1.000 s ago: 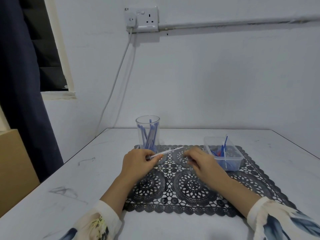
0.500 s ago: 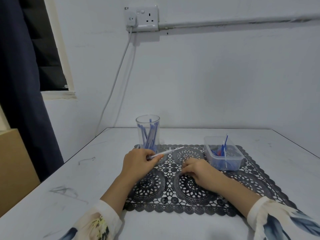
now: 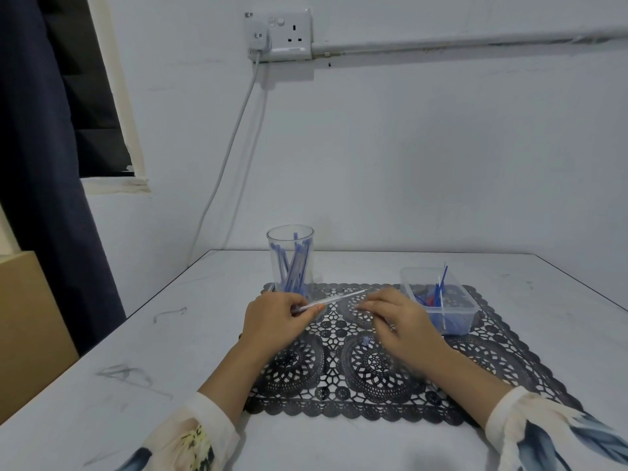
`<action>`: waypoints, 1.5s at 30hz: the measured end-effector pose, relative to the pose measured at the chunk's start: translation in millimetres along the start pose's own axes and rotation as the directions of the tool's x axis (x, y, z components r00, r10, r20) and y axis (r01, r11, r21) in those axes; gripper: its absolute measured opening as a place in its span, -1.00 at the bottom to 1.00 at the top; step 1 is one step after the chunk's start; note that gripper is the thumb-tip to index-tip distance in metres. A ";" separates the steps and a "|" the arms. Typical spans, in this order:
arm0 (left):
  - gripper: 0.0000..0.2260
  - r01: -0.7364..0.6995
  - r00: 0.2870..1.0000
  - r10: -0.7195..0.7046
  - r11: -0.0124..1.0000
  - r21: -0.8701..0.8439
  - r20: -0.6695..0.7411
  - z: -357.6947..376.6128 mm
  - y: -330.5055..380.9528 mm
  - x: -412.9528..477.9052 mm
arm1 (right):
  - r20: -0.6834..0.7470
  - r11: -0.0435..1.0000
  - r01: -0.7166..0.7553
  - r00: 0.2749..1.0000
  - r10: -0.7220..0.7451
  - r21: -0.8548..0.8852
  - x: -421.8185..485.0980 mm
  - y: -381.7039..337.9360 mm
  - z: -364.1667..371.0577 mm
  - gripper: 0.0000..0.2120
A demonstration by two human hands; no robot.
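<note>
A dark curtain point(image 3: 51, 198) and a cardboard box point(image 3: 30, 317) edge the left of a white-walled room, where a cable drops from a wall socket point(image 3: 282, 35). On the white bench point(image 3: 170, 334), a clear cup point(image 3: 276, 232) of blue pens point(image 3: 292, 266) stands at the far left corner of a black lace mat point(image 3: 339, 385). Just before the cup, the left hand point(image 3: 272, 321) pinches a clear pen tube point(image 3: 336, 298) in its grip. The tube slants towards the right hand point(image 3: 401, 321), whose curled grip cannot be read. A small blue piece point(image 3: 365, 341) lies on the mat between the hands. At right, a clear tub point(image 3: 406, 277) holds blue and red parts.
</note>
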State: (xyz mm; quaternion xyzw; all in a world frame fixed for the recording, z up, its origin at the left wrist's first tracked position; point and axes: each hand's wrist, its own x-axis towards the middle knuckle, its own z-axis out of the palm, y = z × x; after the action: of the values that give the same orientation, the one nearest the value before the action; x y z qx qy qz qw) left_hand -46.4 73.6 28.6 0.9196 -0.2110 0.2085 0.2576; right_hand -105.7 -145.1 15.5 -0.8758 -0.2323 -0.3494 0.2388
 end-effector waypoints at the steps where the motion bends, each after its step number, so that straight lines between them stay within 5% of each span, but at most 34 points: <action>1: -0.64 -0.004 1.000 0.004 1.000 0.006 0.005 0.0 1.4 -0.4 | -0.043 1.000 0.010 0.999 -0.010 0.003 0.5 -0.5 -0.1 -0.69; 7: -0.62 -0.039 0.999 0.038 0.997 0.067 0.015 0.5 9.5 -3.0 | -0.127 0.999 0.030 0.991 -0.035 -0.042 1.3 2.4 0.9 -0.67; 20: -0.63 -0.052 0.999 0.051 0.996 0.069 0.017 -2.7 14.5 -5.1 | 0.050 0.987 0.071 0.997 -0.064 -0.146 1.8 7.7 6.1 -0.54; 31: -0.64 -0.050 0.999 0.050 0.999 -0.008 0.018 -2.0 7.2 -2.8 | 0.018 0.910 0.181 0.982 -0.188 -0.374 11.6 22.2 -12.5 -0.82; 45: -0.66 -0.068 0.997 0.069 0.997 -0.024 0.023 -3.3 6.6 -2.9 | 0.020 0.898 0.097 0.995 -0.098 -0.429 16.1 38.5 -25.5 -0.57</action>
State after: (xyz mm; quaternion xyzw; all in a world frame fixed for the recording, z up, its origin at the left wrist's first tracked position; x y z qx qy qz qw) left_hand -53.0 71.1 32.4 0.9112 -0.2479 0.2039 0.2582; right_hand -86.0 -185.9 33.6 -0.8938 -0.1930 -0.4043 0.0224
